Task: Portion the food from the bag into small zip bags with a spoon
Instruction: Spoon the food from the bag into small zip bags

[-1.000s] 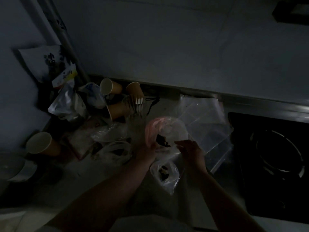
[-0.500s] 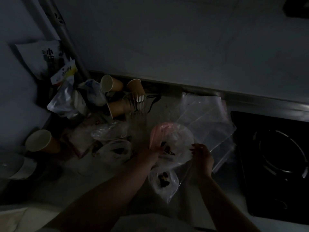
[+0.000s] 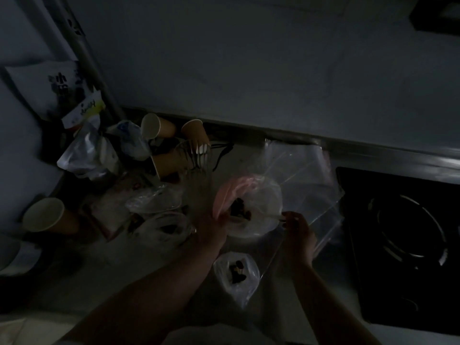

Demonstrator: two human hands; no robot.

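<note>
The food bag (image 3: pixel 251 210), pink along its left edge, sits on the tabletop (image 3: pixel 139 277) just ahead of me with dark pieces of food (image 3: pixel 240 210) showing at its mouth. My left hand (image 3: pixel 211 230) grips the bag's near left rim, fingers curled on the plastic. My right hand (image 3: pixel 297 232) pinches a thin pale spoon (image 3: pixel 270 216) handle that points into the bag. Nearer me lies a small zip bag (image 3: pixel 236 275) with a few dark pieces inside. Clear empty zip bags (image 3: pixel 303 175) are spread behind and to the right, next to a black stove (image 3: pixel 403 235). To the left stand paper cups (image 3: pixel 44 215) among crumpled bags, in dim light.
</note>
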